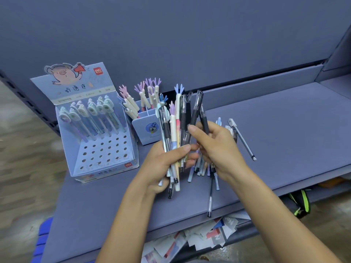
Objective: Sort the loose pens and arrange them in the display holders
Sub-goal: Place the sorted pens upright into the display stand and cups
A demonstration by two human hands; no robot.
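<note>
My left hand (167,162) grips a mixed bundle of pens (175,133) held upright above the shelf. My right hand (214,147) pinches black gel pens (197,112) at the bundle's right side. A light blue display box (106,164) with a pig picture stands at the left, its back rows filled with pens and its front holes bare. Behind the bundle a small blue holder (144,128) carries pens with hand-shaped tops (150,92). Several loose pens (210,179) lie under my hands, and one white pen (243,139) lies apart to the right.
The grey-blue shelf (284,133) runs right, with a back wall and a low ledge behind. Below its front edge lie scattered printed papers (205,238), a black and green item (302,204) and a blue crate (43,243) at lower left.
</note>
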